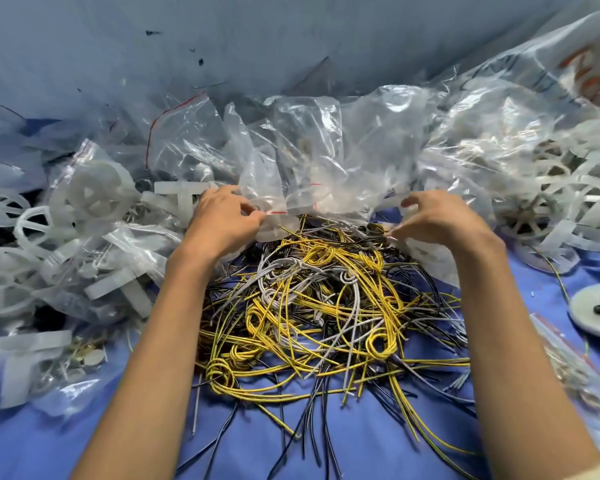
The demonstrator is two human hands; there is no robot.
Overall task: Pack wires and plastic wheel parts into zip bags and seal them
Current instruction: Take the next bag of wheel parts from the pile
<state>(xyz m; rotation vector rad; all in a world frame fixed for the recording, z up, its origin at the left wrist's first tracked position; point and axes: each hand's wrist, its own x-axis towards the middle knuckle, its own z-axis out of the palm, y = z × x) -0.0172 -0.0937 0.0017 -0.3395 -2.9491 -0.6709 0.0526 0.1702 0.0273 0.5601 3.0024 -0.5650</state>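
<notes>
A tangled heap of yellow, grey and black wires [329, 313] lies on the blue cloth in front of me. Just beyond it, my left hand [222, 220] pinches the red-striped edge of a clear zip bag [267, 188]. My right hand [437, 220] has its fingers curled at a white plastic wheel part [426, 258] under clear plastic; whether it grips is unclear. White wheel parts [94, 195] inside packed bags are piled at the left.
More crumpled clear bags [326, 140] heap up behind the wires. A big bag of white wheel parts [551, 174] fills the right. A white dish [589, 317] holding small black pieces sits at the right edge. A blue wall rises behind.
</notes>
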